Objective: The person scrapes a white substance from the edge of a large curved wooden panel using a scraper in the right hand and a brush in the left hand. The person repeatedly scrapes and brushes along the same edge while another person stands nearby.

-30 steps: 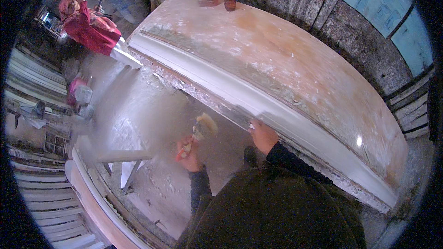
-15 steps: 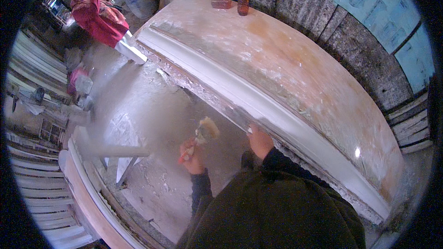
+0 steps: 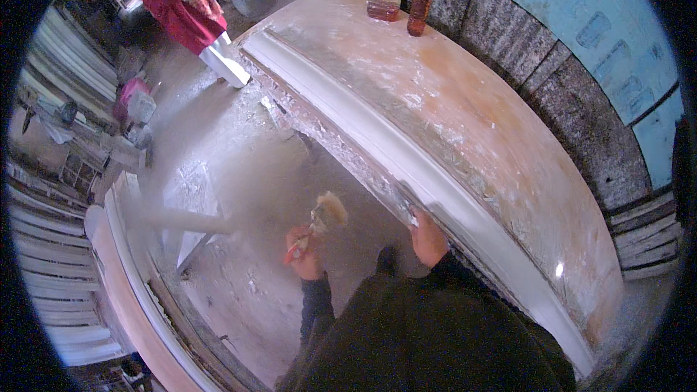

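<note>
My left hand (image 3: pixel 305 254) is closed round the red handle of a brush (image 3: pixel 330 210). Its pale, bushy bristles point up and away, over the dusty floor. To the right, my right hand (image 3: pixel 430 241) is closed on a flat, greyish scraper-like tool (image 3: pixel 408 202), partly hidden by the fingers. That tool lies against the near edge of a long white moulding (image 3: pixel 377 138). The moulding runs along the side of a big curved board (image 3: pixel 465 101), whose brownish-pink face is smeared with white.
A red-capped bottle (image 3: pixel 419 9) and a clear container of reddish liquid (image 3: pixel 383 3) stand on the board's far end. Beyond the board is a person in red (image 3: pixel 185 7). A second curved piece (image 3: pixel 120 276) lies at left, near a pale trestle-like support (image 3: pixel 196 210).
The view has swung slightly, so the bottles and the person appear farther right. My right hand has come a little nearer along the moulding. The brush stays in my left hand.
</note>
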